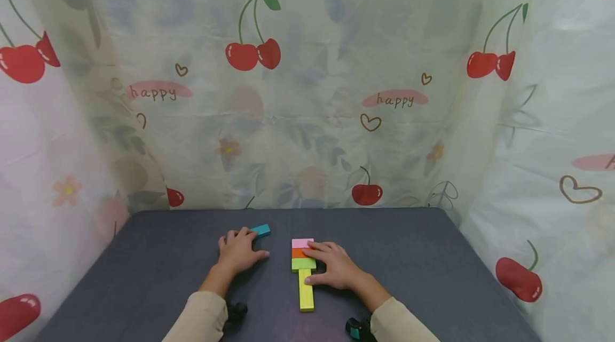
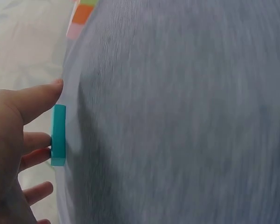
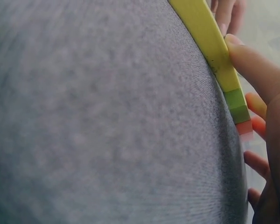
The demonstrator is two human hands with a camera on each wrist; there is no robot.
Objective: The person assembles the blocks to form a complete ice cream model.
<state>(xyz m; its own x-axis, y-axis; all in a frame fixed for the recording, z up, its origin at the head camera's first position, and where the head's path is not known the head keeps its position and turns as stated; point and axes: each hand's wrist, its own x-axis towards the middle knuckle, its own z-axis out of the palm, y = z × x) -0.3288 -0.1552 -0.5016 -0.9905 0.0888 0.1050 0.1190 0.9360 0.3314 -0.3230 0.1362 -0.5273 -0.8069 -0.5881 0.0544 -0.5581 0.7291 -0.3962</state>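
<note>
A blue block (image 1: 261,230) lies on the dark table at the left, beside the fingertips of my left hand (image 1: 238,251). In the left wrist view, fingers meet one side of that block (image 2: 59,135) while the thumb stands apart from it. Pink (image 1: 302,243), orange (image 1: 298,253) and light green (image 1: 302,264) blocks lie flat against one another, with a long yellow block (image 1: 306,299) below them like a stem. My right hand (image 1: 338,267) rests its fingers over the right ends of the pink and orange blocks, its thumb touching the yellow one (image 3: 205,42).
The dark table (image 1: 408,256) ends at a back edge before a hanging cloth (image 1: 307,96) printed with cherries and hearts. More cloth hangs on both sides. A black device (image 1: 235,312) is strapped at the left wrist, another (image 1: 359,329) at the right.
</note>
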